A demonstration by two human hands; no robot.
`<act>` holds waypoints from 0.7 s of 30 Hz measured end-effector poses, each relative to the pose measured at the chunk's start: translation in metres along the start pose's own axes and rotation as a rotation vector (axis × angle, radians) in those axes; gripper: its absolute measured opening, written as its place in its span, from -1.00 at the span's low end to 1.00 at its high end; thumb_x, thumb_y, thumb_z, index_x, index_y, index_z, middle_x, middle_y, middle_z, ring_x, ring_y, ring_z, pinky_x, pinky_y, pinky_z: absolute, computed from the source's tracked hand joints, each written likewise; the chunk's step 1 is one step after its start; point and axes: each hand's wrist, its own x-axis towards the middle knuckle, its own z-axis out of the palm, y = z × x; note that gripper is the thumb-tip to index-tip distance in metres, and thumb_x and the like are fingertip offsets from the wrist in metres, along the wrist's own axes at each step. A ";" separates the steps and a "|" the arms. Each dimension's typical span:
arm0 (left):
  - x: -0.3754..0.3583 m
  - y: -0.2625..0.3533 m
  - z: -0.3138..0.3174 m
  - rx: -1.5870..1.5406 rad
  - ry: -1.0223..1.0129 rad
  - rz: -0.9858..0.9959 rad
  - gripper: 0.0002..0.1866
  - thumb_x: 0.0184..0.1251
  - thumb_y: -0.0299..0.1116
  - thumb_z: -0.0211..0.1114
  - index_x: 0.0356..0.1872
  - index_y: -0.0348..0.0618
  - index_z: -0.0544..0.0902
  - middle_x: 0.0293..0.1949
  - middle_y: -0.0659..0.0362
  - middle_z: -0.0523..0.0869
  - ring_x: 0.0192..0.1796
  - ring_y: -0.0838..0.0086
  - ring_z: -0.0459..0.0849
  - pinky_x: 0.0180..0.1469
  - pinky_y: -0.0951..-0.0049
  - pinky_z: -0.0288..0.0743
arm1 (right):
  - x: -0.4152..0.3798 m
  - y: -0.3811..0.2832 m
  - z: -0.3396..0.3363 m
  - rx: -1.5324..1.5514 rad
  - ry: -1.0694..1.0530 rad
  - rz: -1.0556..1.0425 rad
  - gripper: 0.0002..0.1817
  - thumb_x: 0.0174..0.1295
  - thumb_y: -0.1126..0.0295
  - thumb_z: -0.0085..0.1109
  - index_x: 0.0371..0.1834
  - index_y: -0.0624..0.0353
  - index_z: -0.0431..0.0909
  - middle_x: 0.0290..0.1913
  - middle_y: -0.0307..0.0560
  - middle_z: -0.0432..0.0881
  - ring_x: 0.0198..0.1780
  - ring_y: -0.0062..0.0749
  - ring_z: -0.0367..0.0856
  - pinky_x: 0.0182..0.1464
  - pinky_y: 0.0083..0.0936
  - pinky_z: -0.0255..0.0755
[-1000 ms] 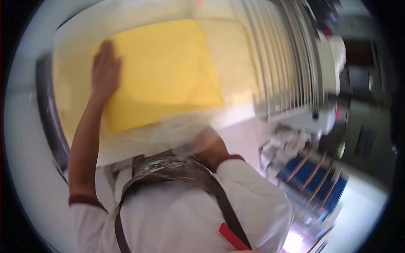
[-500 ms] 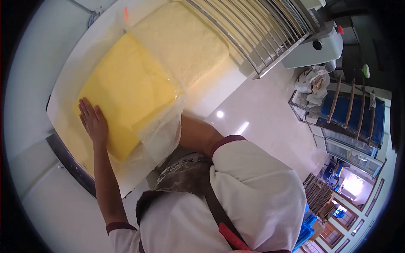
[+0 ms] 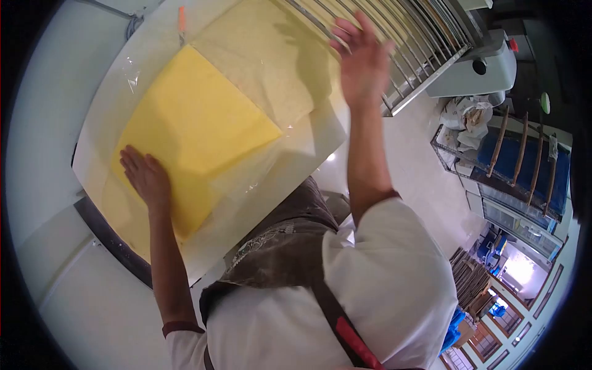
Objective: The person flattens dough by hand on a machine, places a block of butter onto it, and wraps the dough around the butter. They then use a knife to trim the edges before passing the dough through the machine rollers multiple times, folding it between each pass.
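A flat yellow slab that looks like butter lies on the white table, with clear plastic film spread around it. My left hand rests on the slab's lower left part, palm down with fingers stretched out. Beyond the slab, and partly under it, is a pale sheet of dough. My right hand is raised at the right, beside the metal rack, its fingers apart and nothing in them. Its shadow falls on the dough.
Against the table's right end stands a metal bar rack. An orange-handled tool lies at the slab's far corner. A grey machine is behind the rack, with a shelf cart farther right across the floor.
My right hand has come up from the crumpled film edge, where it was hidden, to beside the rack. The film now lies flatter on the near side. My left hand stays on the slab.
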 end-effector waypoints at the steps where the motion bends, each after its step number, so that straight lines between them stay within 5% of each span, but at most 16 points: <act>1: -0.002 0.016 -0.001 -0.078 0.003 0.130 -0.41 0.51 -0.18 -0.21 0.45 -0.29 0.08 0.48 -0.09 0.08 0.53 0.08 -0.03 0.48 0.07 -0.15 | -0.017 -0.023 0.001 -0.120 0.032 -0.100 -0.33 0.45 -0.15 -0.36 0.21 0.24 0.42 -0.02 0.05 0.60 0.02 -0.30 0.55 0.06 -0.33 0.36; 3: -0.017 0.071 -0.013 -0.253 0.017 0.454 -0.44 0.47 -0.28 -0.14 0.43 -0.28 0.13 0.47 -0.09 0.11 0.52 0.07 0.00 0.49 0.07 -0.16 | -0.048 -0.030 0.001 -0.389 0.069 0.021 -0.37 0.43 -0.13 -0.26 0.14 0.24 0.47 -0.07 0.02 0.61 -0.06 -0.32 0.58 -0.02 -0.38 0.40; 6: -0.044 0.158 -0.046 -0.188 -0.284 0.767 -0.44 0.47 -0.20 -0.14 0.44 -0.14 0.17 0.48 -0.01 0.12 0.52 0.12 0.05 0.50 0.08 -0.19 | -0.083 0.002 -0.030 -0.573 0.058 0.092 -0.53 0.37 -0.01 -0.02 -0.02 0.21 0.53 -0.14 -0.12 0.65 -0.10 -0.46 0.60 -0.12 -0.46 0.46; 7: -0.046 0.168 -0.050 -0.195 -0.329 0.837 -0.45 0.48 -0.19 -0.14 0.43 -0.16 0.19 0.45 0.00 0.17 0.50 0.10 0.09 0.49 0.06 -0.14 | -0.097 0.015 -0.020 -0.763 0.150 0.338 -0.63 0.33 0.11 0.09 -0.02 0.20 0.53 -0.12 -0.14 0.63 -0.13 -0.43 0.59 -0.11 -0.44 0.46; 11: -0.034 0.178 -0.022 -0.647 -0.218 1.198 -0.52 0.55 -0.13 -0.20 0.18 -0.30 0.45 0.20 -0.08 0.49 0.34 -0.03 0.30 0.36 -0.02 0.10 | -0.121 -0.012 0.030 -1.280 0.036 0.361 -0.40 0.06 0.10 0.24 0.05 0.34 0.43 -0.07 0.11 0.61 -0.04 -0.13 0.59 -0.01 -0.29 0.45; 12: -0.028 0.183 -0.028 -0.655 -0.351 1.204 -0.53 0.54 -0.13 -0.18 0.15 -0.30 0.47 0.17 -0.11 0.50 0.30 -0.05 0.34 0.35 -0.01 0.13 | -0.130 -0.030 0.050 -1.360 0.000 0.398 -0.34 -0.01 0.10 0.27 0.07 0.38 0.41 -0.06 0.17 0.60 -0.01 -0.05 0.59 0.01 -0.26 0.45; 13: -0.021 0.170 -0.014 -0.489 -0.173 1.276 -0.60 0.48 -0.24 -0.08 0.13 -0.32 0.47 0.14 -0.10 0.50 0.25 -0.05 0.37 0.32 0.05 0.19 | -0.140 -0.044 0.064 -1.385 -0.013 0.453 -0.27 -0.08 0.10 0.31 0.09 0.42 0.39 -0.05 0.23 0.60 0.01 0.02 0.59 0.04 -0.22 0.45; 15: -0.006 0.175 -0.013 -0.612 -0.272 1.290 -0.66 0.37 -0.37 0.00 0.07 -0.36 0.48 0.06 -0.09 0.52 0.14 -0.04 0.42 0.23 0.07 0.26 | -0.143 -0.042 0.080 -1.326 -0.030 0.540 -0.23 -0.15 0.10 0.35 0.06 0.47 0.38 -0.09 0.28 0.61 -0.02 0.10 0.62 0.01 -0.17 0.46; 18: -0.002 0.200 -0.037 -0.569 -0.613 1.196 -0.73 0.30 -0.44 0.04 -0.05 -0.38 0.48 -0.05 -0.07 0.52 0.03 -0.01 0.45 0.13 0.09 0.31 | -0.160 -0.031 0.087 -1.591 -0.088 0.309 -0.38 -0.13 0.20 0.33 -0.05 0.45 0.44 -0.20 0.21 0.65 -0.12 0.06 0.65 -0.12 -0.17 0.48; 21: 0.000 0.197 -0.013 -0.640 -0.383 1.423 -0.77 0.34 -0.37 0.04 -0.15 -0.36 0.48 -0.15 -0.06 0.51 -0.08 0.05 0.46 0.04 0.13 0.33 | -0.152 0.022 0.051 -1.787 -0.040 0.241 -0.54 -0.13 0.31 0.31 -0.15 0.39 0.53 -0.30 0.15 0.67 -0.19 0.01 0.68 -0.21 -0.21 0.49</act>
